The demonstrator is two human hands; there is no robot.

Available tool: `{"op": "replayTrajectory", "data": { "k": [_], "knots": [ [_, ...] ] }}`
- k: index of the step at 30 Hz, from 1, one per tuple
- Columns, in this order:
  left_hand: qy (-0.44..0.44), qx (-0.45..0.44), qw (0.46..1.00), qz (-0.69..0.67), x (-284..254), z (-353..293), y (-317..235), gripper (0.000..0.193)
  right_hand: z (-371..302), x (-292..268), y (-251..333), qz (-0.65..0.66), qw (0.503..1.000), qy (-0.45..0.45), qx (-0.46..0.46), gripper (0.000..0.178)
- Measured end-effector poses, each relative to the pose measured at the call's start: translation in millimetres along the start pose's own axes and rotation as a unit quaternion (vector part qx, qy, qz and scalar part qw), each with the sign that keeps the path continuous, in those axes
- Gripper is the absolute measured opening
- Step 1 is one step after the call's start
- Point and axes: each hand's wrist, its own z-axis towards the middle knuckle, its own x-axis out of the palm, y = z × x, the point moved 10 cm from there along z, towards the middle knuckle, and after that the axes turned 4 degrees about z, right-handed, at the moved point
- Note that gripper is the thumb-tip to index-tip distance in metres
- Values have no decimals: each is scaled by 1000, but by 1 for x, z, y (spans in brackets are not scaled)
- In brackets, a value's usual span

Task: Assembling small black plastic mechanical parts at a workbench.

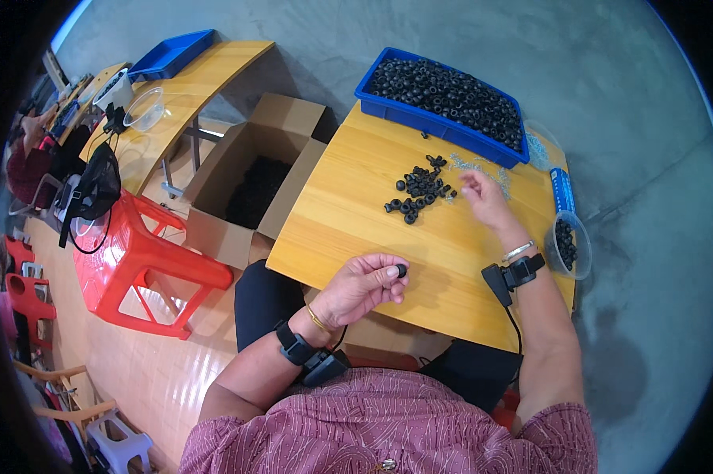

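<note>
My left hand is closed near the table's front edge, pinching a small black round cap between thumb and fingers. Farther off to the right, my right hand reaches over the table with its fingers bent and somewhat apart; I make out nothing in them. Just beyond its fingertips lie scattered tiny clear or silvery pieces. A loose pile of black caps is on the table to the left of that hand. Both wrists wear a bracelet and a black strapped device.
A blue tray heaped with black caps stands at the table's far edge. To its right are a blue packet and a clear tub of black parts. An open cardboard box and a red stool stand left of the table.
</note>
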Motion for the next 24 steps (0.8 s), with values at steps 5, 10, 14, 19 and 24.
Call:
{"op": "replayTrajectory", "data": {
  "k": [5,10,14,19,24],
  "knots": [
    [1,-1,1000,9,1,1,0,19,9,-18,4,-61,996,-51,-43,19],
    [-8,-5,1000,25,-1,-3,1,20,18,-1,37,-187,980,-1,-72,16],
    [-1,-14,1000,16,2,-4,2,21,27,13,43,-222,969,25,-102,12],
    [-9,-25,1000,16,2,-4,2,21,32,18,36,-242,966,46,-79,8],
    [0,-17,1000,15,2,-3,2,21,36,15,16,-183,981,45,-35,9]
  ]
}}
